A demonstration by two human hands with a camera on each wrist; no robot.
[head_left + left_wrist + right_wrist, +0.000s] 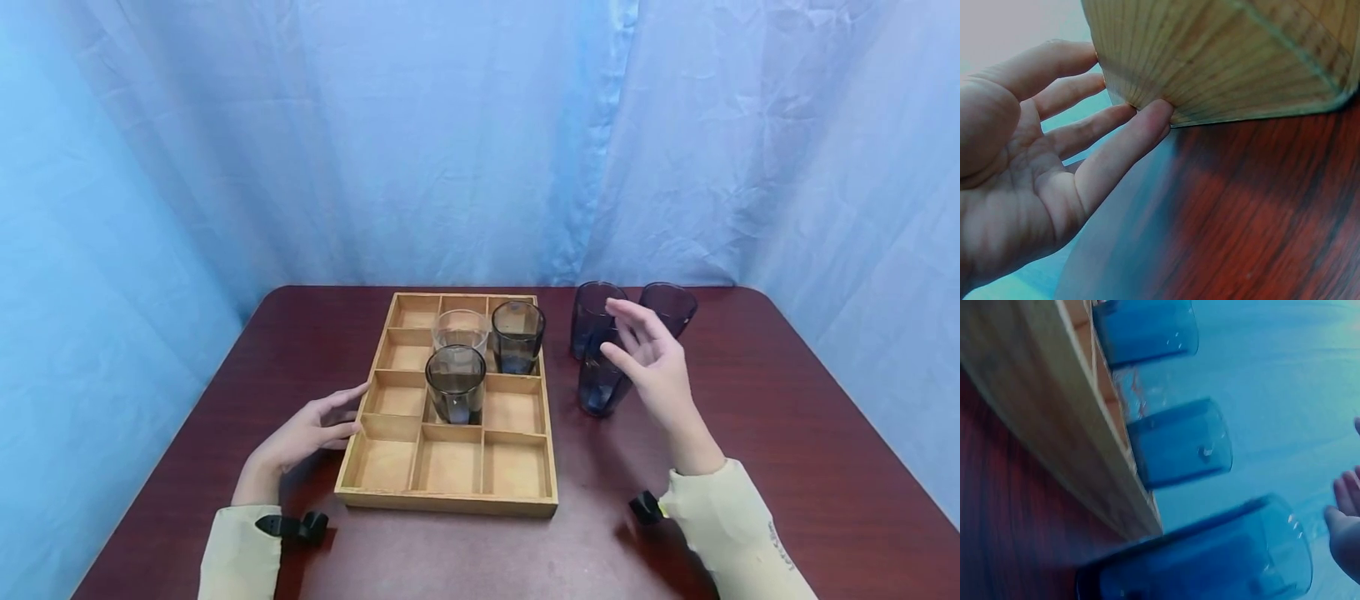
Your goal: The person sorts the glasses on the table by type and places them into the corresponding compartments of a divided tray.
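Observation:
A wooden divided tray [450,502] lies on the table. My left hand [306,429] touches its left side with extended fingertips; the left wrist view shows these fingertips against the wooden wall [1210,69]. Inside the tray stand a clear glass [459,323], a smoky dark glass [456,385] in the middle column and another dark glass [517,343] in the right column. My right hand [658,371], holding nothing, is raised with thumb and fingers spread beside a dark glass [596,393] right of the tray. In the right wrist view, a gap separates the hand [1347,519] from the nearest glass [1210,556].
Two more dark glasses, one at the left [592,321] and one at the right [669,304], stand behind the nearest loose glass, partly covered by my right hand. The dark red table [750,392] backs onto a light blue curtain [450,150].

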